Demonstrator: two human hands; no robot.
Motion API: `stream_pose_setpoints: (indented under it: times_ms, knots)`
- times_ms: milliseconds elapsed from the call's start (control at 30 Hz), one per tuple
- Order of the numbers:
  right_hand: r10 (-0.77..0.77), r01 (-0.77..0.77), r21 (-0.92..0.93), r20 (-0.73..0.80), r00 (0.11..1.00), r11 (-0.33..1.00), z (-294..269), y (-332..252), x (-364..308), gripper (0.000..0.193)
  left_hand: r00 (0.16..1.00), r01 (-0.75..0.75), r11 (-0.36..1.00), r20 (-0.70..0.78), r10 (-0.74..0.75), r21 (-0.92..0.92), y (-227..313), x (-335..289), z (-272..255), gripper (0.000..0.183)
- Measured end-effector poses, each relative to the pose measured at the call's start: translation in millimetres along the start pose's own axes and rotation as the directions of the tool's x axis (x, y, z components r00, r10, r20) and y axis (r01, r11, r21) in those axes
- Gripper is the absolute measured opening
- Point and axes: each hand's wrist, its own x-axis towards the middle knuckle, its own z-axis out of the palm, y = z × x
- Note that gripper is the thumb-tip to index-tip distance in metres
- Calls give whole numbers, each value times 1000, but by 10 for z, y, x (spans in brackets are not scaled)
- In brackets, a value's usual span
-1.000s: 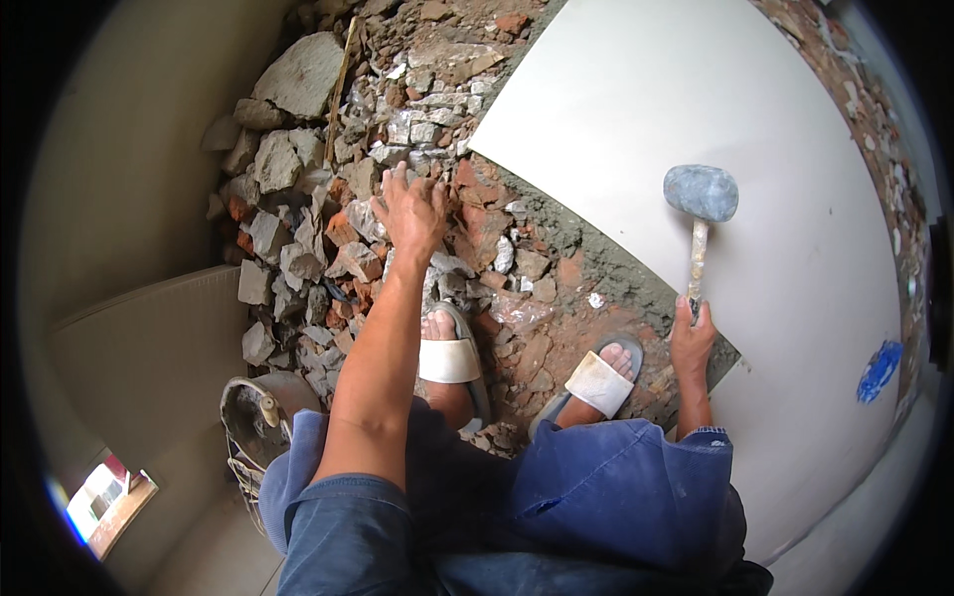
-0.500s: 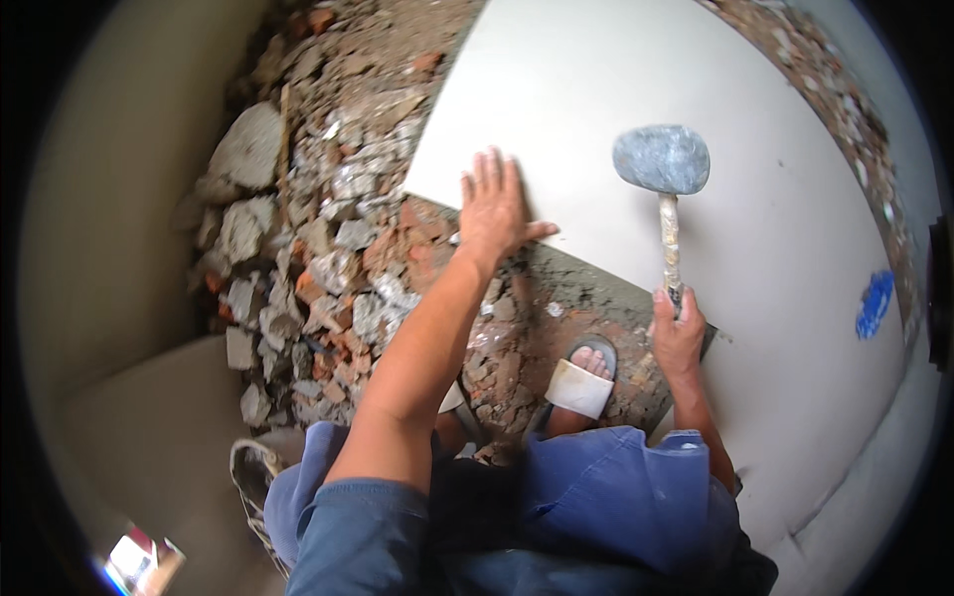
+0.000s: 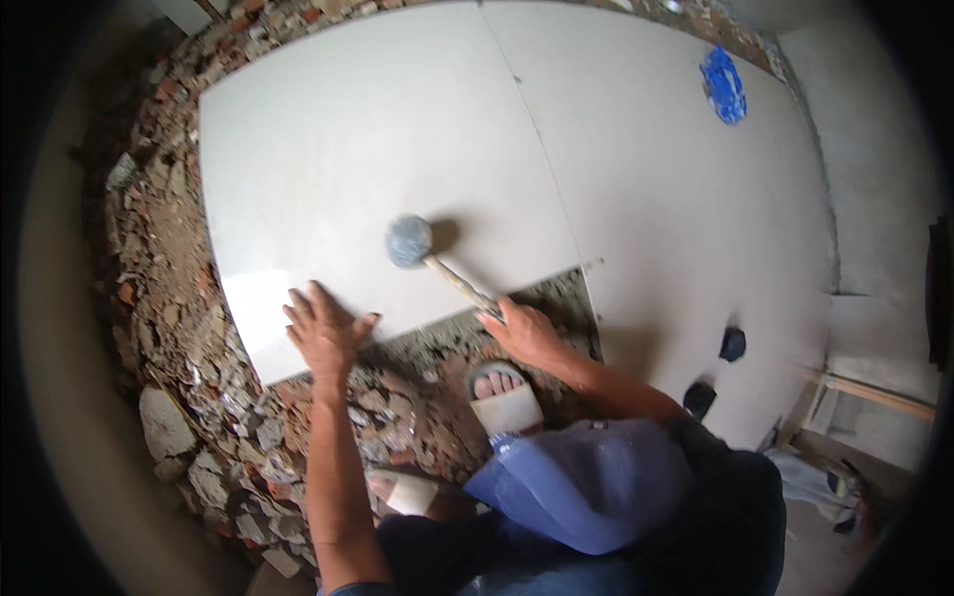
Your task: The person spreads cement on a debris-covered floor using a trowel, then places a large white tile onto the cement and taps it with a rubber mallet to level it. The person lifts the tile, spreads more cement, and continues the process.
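A mallet with a rounded grey-blue head and a pale, worn stick handle [image 3: 409, 241] is over a large, glossy white floor tile [image 3: 348, 149], a little toward ten o'clock from the middle of the view; its shadow falls just beside the head at three o'clock, and whether the head touches the tile cannot be told. The hands are apart; the right hand [image 3: 524, 333], at four o'clock from the head, is closed around the handle's end; the left hand [image 3: 323, 333], between seven and eight o'clock from the head, has its fingers spread on the tile near its lower edge.

A strip of rough grey mortar [image 3: 564, 301] lies along that edge; a second white tile [image 3: 676, 228] lies at three o'clock across a thin seam, with a bright blue patch [image 3: 723, 87] between one and two o'clock and two small black objects [image 3: 732, 344] between three and four; broken brick and stone rubble [image 3: 169, 288] runs from seven to eleven o'clock; white-strapped sandals [image 3: 507, 409] stand between six and seven.
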Motion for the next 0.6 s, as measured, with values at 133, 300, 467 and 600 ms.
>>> stream_pose_setpoints:
  times_ms: [133, 300, 467, 600]
  knots:
    - [-33, 56, 184, -127, 991, 981, -260, 48, -53, 37, 987, -157, 986, 27, 156, 56, 501, 331, -57, 124]
    - [-24, 125, 219, -412, 911, 968, -412, 361, -84, 33, 940, -332, 942, 95, 326, 50, 1108, 505, -78, 123]
    - [164, -116, 167, -314, 935, 979, -509, 499, -38, 29, 943, -319, 945, 123, 309, 69, 1181, 507, -145, 124]
    - [247, -207, 181, -238, 939, 962, -625, 403, -4, 37, 937, -330, 940, 147, 316, 81, 1165, 481, -165, 124]
